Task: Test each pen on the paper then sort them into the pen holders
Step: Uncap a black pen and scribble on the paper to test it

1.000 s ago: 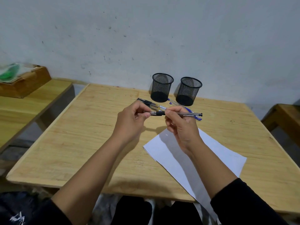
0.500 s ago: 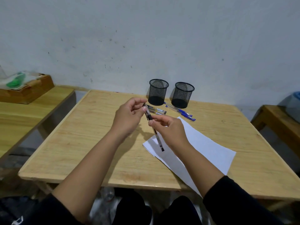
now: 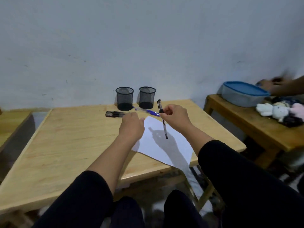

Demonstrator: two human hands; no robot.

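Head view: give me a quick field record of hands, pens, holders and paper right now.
right hand: grips black pen, tip down over paper
left hand: no pen in grip, at paper's left edge
black pens: lying left of holders
blue pens: lying in front of holders
holders: upright, side by side, no pens visible inside
table: wooden
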